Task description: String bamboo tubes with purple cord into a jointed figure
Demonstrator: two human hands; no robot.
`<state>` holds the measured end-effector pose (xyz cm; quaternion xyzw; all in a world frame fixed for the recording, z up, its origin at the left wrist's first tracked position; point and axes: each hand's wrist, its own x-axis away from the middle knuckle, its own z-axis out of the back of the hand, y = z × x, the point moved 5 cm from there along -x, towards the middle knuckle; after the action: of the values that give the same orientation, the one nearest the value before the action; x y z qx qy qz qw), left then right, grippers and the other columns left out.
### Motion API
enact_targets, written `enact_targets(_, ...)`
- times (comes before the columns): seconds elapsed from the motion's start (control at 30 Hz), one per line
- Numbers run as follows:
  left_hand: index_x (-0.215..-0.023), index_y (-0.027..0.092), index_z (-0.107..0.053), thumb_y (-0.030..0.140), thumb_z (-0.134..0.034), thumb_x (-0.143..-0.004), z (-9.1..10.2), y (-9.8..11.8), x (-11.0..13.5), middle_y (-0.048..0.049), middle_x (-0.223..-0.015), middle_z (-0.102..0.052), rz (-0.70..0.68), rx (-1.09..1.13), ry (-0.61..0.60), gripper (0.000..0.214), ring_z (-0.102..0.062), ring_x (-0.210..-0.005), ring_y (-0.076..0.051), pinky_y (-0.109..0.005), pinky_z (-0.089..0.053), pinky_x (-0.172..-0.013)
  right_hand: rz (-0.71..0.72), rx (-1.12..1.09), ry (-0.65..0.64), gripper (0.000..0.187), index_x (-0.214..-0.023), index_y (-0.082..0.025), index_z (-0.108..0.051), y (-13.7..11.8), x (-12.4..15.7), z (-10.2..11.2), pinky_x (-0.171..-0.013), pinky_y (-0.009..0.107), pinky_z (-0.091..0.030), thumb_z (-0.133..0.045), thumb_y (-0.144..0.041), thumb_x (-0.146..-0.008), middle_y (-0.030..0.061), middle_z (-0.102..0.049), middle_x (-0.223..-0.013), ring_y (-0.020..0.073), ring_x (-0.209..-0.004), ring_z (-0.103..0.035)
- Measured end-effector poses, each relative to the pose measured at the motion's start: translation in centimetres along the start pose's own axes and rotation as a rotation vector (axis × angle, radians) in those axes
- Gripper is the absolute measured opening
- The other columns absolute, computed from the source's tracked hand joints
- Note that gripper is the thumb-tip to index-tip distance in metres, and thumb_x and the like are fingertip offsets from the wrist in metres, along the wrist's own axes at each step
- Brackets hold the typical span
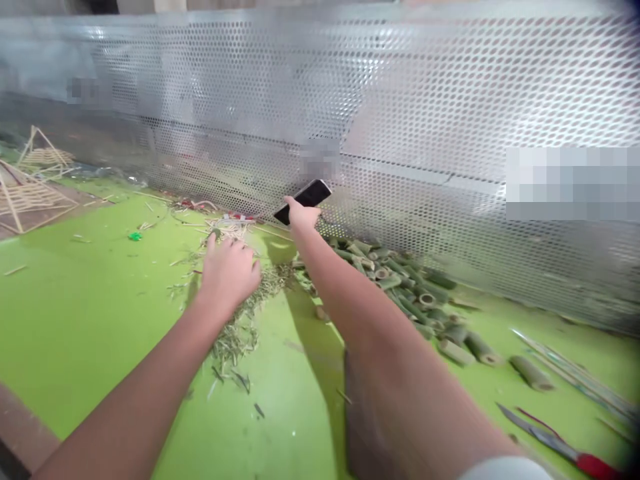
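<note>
My right hand point(302, 216) is raised at the far side of the green tabletop point(100, 320), shut on a black smartphone point(305, 201) held tilted against the perforated metal sheet behind it. My left hand point(230, 272) lies palm down on a loose heap of dry bamboo leaves and twigs point(237, 333), touching them, with no clear grip. Under my right forearm and beyond it lies a pile of cut green bamboo tube sections point(400, 280). My arm hides part of that pile.
A perforated metal sheet point(320, 100) stands along the far edge of the table. Woven bamboo-strip pyramid frames point(25, 197) sit at the far left. At the lower right lie a knife with a red handle point(550, 440), long bamboo strips point(575, 377) and loose tube sections.
</note>
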<state>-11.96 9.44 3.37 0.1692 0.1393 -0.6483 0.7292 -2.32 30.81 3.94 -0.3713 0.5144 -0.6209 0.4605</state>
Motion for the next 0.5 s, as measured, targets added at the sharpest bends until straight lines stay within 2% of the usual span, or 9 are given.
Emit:
enact_targets(0.07,-0.103,0.016,-0.080,0.030,-0.045,-0.096,-0.1,0.1,0.0,-0.0156,-0.111,-0.078,0.001,0.004,-0.007,0.039,-0.068,-0.110,-0.035,-0.063,-0.031,-0.117,-0.008,-0.104,-0.128,0.057,-0.125,-0.014,-0.059,-1.7,1.0,1.8,-0.082,0.034,-0.058,-0.079,-0.047,-0.083,0.0103,-0.068,-0.112,0.0215,-0.099,-0.066)
enact_targets(0.1,-0.103,0.016,-0.081,0.030,-0.045,-0.096,-0.1,0.2,0.1,-0.0158,-0.111,-0.078,0.002,0.007,-0.009,0.039,-0.068,-0.110,-0.035,-0.063,-0.031,-0.118,-0.010,-0.153,-0.194,0.051,-0.118,-0.015,-0.060,-2.5,1.9,3.1,-0.077,0.031,-0.058,-0.077,-0.048,-0.084,0.0083,-0.069,-0.104,0.0201,-0.093,-0.067)
enact_targets(0.17,-0.103,0.016,-0.081,0.030,-0.045,-0.095,-0.1,0.5,0.2,-0.0169,-0.111,-0.079,0.001,0.015,-0.013,0.039,-0.068,-0.112,-0.036,-0.063,-0.031,-0.117,-0.015,-0.238,-0.320,0.037,-0.106,-0.018,-0.061,-3.7,4.5,6.5,-0.071,0.029,-0.057,-0.073,-0.047,-0.086,0.0055,-0.069,-0.092,0.0182,-0.084,-0.067)
enact_targets(0.23,-0.103,0.016,-0.080,0.029,-0.045,-0.095,-0.1,0.9,0.5,-0.0175,-0.113,-0.078,-0.010,0.029,-0.015,0.039,-0.069,-0.112,-0.036,-0.063,-0.032,-0.117,-0.006,-0.304,-0.425,0.032,-0.100,-0.020,-0.061,-4.0,8.2,10.8,-0.075,0.030,-0.058,-0.074,-0.043,-0.084,0.0049,-0.069,-0.091,0.0181,-0.083,-0.068)
enact_targets(0.3,-0.102,0.018,-0.081,0.030,-0.043,-0.096,0.0,1.3,0.8,-0.0164,-0.114,-0.079,-0.024,0.051,-0.012,0.040,-0.070,-0.110,-0.036,-0.064,-0.033,-0.117,0.002,-0.340,-0.572,0.040,-0.098,-0.019,-0.063,-3.3,12.8,15.1,-0.084,0.036,-0.058,-0.083,-0.046,-0.076,0.0074,-0.071,-0.094,0.0214,-0.087,-0.069)
enact_targets(0.33,-0.101,0.020,-0.081,0.029,-0.043,-0.095,-0.1,1.4,0.9,-0.0153,-0.113,-0.079,-0.031,0.062,-0.010,0.040,-0.071,-0.109,-0.035,-0.064,-0.034,-0.116,-0.035,-0.370,-0.690,0.046,-0.100,-0.021,-0.063,-2.6,15.4,16.9,-0.090,0.038,-0.057,-0.086,-0.048,-0.071,0.0075,-0.070,-0.097,0.0227,-0.091,-0.069)
enact_targets(0.37,-0.100,0.021,-0.081,0.029,-0.043,-0.095,-0.1,1.5,1.1,-0.0145,-0.114,-0.079,-0.035,0.072,-0.003,0.040,-0.071,-0.109,-0.035,-0.064,-0.035,-0.116,-0.095,-0.399,-0.737,0.051,-0.102,-0.023,-0.063,-1.6,17.7,18.8,-0.093,0.041,-0.055,-0.090,-0.048,-0.065,0.0070,-0.070,-0.100,0.0244,-0.096,-0.069)
enact_targets(0.47,-0.095,0.023,-0.082,0.031,-0.044,-0.094,-0.5,1.6,1.4,-0.0129,-0.112,-0.080,-0.042,0.093,0.006,0.039,-0.072,-0.108,-0.036,-0.065,-0.037,-0.115,-0.275,-0.507,-0.749,0.070,-0.098,-0.025,-0.063,1.3,23.2,23.2,-0.092,0.045,-0.054,-0.099,-0.042,-0.040,0.0055,-0.068,-0.100,0.0306,-0.100,-0.070)
enact_targets(0.5,-0.095,0.023,-0.082,0.033,-0.043,-0.094,-0.7,1.6,1.5,-0.0126,-0.112,-0.080,-0.044,0.098,-0.001,0.040,-0.073,-0.108,-0.036,-0.066,-0.038,-0.115,-0.325,-0.533,-0.767,0.073,-0.101,-0.026,-0.065,1.9,24.6,24.2,-0.095,0.047,-0.053,-0.100,-0.041,-0.039,0.0065,-0.068,-0.103,0.0327,-0.102,-0.070)
